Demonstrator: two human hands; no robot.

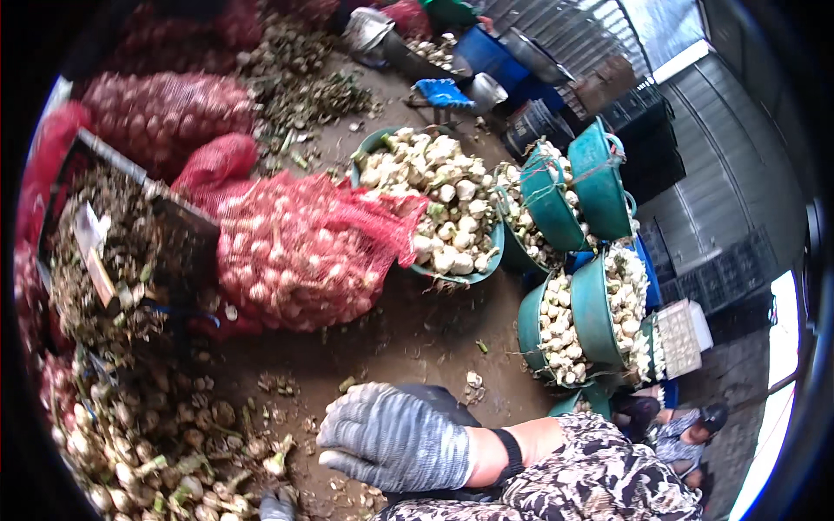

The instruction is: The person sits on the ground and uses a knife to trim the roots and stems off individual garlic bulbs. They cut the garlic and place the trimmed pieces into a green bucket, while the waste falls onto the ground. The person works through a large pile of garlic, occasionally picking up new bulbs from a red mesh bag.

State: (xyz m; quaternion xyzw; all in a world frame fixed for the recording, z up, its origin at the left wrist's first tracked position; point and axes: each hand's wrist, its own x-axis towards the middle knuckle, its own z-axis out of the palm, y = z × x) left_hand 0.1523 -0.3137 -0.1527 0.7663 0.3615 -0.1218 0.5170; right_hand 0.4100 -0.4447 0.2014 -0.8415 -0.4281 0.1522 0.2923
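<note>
My right hand (397, 436), in a grey knit glove with a black band at the wrist, hangs over the dirt floor with its back to me. Its fingers are bunched and turned away, so whatever may be in them is hidden. A dark object (443, 400) lies just behind it, too covered to name. Only part of my left hand (278, 506), gloved in grey, shows at the bottom edge, beside a heap of untrimmed garlic bulbs (150, 469). A single garlic bulb with its stalk (277, 464) rests just above that hand.
Red mesh sacks of garlic (300, 254) lie at left, beside a crate of trimmings (124, 228). A green tub (485, 270) heaped with garlic stands mid-floor. More filled tubs (596, 312) are stacked at right, near another person (684, 433). A blue-topped stool (444, 93) stands farther back.
</note>
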